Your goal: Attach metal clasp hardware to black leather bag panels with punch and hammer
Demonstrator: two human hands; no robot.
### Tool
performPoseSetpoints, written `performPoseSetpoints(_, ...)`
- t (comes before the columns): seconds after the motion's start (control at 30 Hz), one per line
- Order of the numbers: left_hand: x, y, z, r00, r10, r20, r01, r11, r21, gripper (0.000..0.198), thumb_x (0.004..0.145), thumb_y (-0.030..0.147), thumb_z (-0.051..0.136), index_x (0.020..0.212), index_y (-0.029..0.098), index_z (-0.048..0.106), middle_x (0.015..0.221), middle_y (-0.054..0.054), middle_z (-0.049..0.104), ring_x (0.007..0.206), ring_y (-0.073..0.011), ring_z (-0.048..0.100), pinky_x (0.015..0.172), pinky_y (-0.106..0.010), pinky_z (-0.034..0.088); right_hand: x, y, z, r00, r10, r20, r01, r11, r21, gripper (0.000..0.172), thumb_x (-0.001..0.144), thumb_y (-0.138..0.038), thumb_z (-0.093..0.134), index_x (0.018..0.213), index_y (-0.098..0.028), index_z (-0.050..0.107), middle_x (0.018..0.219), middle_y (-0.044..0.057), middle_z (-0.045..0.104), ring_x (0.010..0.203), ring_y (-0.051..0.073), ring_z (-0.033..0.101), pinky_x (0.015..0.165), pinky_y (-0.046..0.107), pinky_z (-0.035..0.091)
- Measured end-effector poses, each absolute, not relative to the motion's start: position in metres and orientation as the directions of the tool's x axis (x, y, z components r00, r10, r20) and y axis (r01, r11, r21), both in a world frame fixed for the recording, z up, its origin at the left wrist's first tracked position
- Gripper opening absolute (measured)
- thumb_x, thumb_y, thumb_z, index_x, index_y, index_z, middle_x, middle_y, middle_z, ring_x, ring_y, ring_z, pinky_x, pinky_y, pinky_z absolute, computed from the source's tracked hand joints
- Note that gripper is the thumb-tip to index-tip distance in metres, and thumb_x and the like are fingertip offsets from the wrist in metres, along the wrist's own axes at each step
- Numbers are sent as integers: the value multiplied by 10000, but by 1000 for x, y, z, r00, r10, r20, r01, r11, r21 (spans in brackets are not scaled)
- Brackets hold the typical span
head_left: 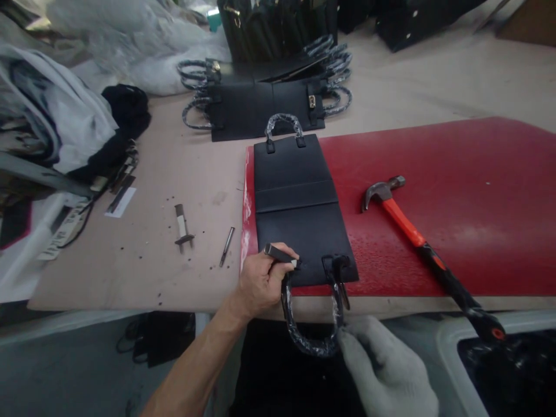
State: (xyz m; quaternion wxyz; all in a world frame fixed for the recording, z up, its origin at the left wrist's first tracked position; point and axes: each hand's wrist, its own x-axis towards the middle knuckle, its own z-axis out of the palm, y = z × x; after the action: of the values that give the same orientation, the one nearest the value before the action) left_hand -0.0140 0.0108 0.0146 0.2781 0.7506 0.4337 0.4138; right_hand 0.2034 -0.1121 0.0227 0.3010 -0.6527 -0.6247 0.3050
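Observation:
A black leather bag panel [295, 191] lies folded out flat, with a plastic-wrapped handle at its far end and another at its near end. My bare left hand [263, 281] rests at the near left corner and grips a short dark metal punch [279, 253], tilted, its pale end close to the leather by the handle tab. In a grey glove, my right hand [382, 362] pinches the right side of the near bag handle [315, 347], which hangs over the table edge. A dark strap [341, 269] sits at the right tab.
Under the panel is a red mat [434, 231]; a claw hammer [406, 223] lies on it, its grip past the edge. To the left are a pronged punch [181, 226] and a thin metal rod [226, 247]. Stacked black bag panels [260, 110] lie behind.

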Motion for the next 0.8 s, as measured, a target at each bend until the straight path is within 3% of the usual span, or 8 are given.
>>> performPoseSetpoints(0.1,-14,12,15,290,864,412,432,-502,749,158,925,135,540,972,167,687,928,-55,781,867,-168,752,811,-272,611,196,-118,9,154,850,-505,425,-518,-743,419,942,-565,510,691,-233,559,558,-12,565,525,158,516,486,279,379)
performPoseSetpoints(0.17,-14,12,15,292,860,419,440,-509,740,155,929,139,539,974,168,684,931,-55,783,871,-169,755,816,-275,614,193,-113,4,100,744,-660,225,-664,-713,461,920,-628,521,730,-213,581,560,-11,562,533,150,503,512,274,380)
performPoseSetpoints(0.3,-13,11,15,285,865,414,432,-501,750,154,934,138,538,981,173,681,930,-50,784,882,-167,756,817,-268,617,191,-99,6,-47,749,-661,-7,-662,-750,435,899,-608,582,943,-182,657,773,43,679,619,163,572,582,290,449)
performPoseSetpoints(0.47,-11,8,14,253,870,423,437,-493,752,142,925,125,559,997,166,675,924,-52,778,877,-157,757,822,-244,611,192,-89,15,-73,768,-637,1,-638,-770,383,867,-542,631,959,-172,664,783,51,673,687,187,600,596,295,487)
performPoseSetpoints(0.8,-5,1,10,239,827,509,499,-554,666,136,934,110,578,1035,166,650,954,-62,777,899,-161,762,862,-252,606,192,-93,9,-112,770,-628,-3,-632,-775,423,888,-571,598,981,-165,673,788,61,683,656,186,609,584,304,486)
